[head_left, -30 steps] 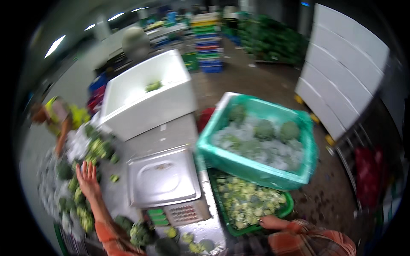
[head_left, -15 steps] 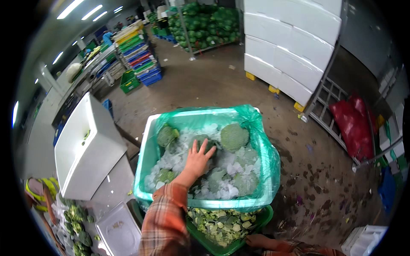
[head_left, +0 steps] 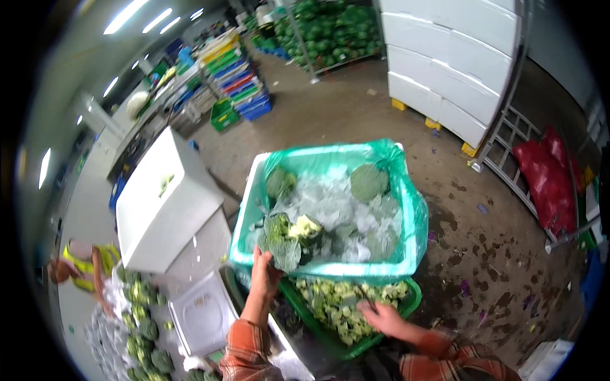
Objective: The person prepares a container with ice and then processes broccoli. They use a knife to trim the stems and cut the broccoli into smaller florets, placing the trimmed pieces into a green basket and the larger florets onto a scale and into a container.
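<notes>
My left hand (head_left: 264,274) is closed around a broccoli head (head_left: 277,238) at the near left corner of a white foam box (head_left: 257,171). The pale cut stem of that broccoli faces right, over the ice. A green plastic bag (head_left: 413,209) lines the box, which holds crushed ice (head_left: 318,197) and more broccoli heads, among them one at the far right (head_left: 369,182) and one at the far left (head_left: 280,183). My right hand (head_left: 384,317) is closed above a green crate (head_left: 413,303) of pale trimmings (head_left: 337,311); something thin at its fingers is too blurred to name.
Left of the box stand a tilted white foam box (head_left: 159,209) and a white lid (head_left: 202,312). Several broccoli heads (head_left: 147,328) lie near a person in a yellow vest (head_left: 82,267). Beyond are stacked crates (head_left: 238,82), white foam boxes (head_left: 451,70) and a red sack (head_left: 543,181).
My left hand has gone from spread over the ice to gripping a broccoli head at the near left corner. My right hand has come up over the crate. The view has shifted left.
</notes>
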{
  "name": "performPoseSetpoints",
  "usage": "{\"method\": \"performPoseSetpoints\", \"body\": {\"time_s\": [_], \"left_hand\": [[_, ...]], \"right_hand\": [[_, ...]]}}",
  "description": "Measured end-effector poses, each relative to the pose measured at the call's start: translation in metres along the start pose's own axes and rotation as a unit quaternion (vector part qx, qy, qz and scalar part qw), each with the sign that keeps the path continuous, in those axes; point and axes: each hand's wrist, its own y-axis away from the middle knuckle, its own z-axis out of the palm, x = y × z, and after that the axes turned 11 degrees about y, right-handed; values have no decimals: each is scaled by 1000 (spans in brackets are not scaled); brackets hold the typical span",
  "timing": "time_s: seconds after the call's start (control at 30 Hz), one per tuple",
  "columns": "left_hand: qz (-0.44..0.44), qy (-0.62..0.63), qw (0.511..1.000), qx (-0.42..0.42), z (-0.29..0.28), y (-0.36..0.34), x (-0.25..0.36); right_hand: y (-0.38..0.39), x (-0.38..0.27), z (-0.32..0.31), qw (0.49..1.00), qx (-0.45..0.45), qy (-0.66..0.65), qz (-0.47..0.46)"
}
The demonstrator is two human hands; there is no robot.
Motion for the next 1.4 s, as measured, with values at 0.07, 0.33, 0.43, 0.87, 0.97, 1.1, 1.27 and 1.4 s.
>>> {"method": "performPoseSetpoints", "body": {"time_s": [0.07, 0.33, 0.43, 0.87, 0.97, 1.1, 1.27, 1.4], "left_hand": [[-24, 71, 996, 55, -25, 68, -26], [-131, 102, 976, 143, -25, 246, -80], [-126, 105, 961, 222, -34, 267, -91], [-135, 69, 951, 269, -29, 280, -85], [-137, 65, 956, 250, -38, 269, -96], [-184, 72, 937, 289, -49, 264, -119], [-202, 77, 937, 276, -53, 263, -117], [-162, 76, 962, 207, -42, 268, -100]], "right_hand": [[-8, -44, 6, 995, -31, -92, -27], [0, -79, 61, 952, -183, 120, -216], [11, -88, 75, 947, -289, 140, -17], [-6, -24, 60, 683, -165, 562, -436], [-17, 3, 48, 707, -118, 565, -408], [-21, 54, 55, 741, -111, 578, -325], [-2, 40, 56, 736, -133, 597, -291], [-44, 116, -1, 732, -143, 659, -93]]}}
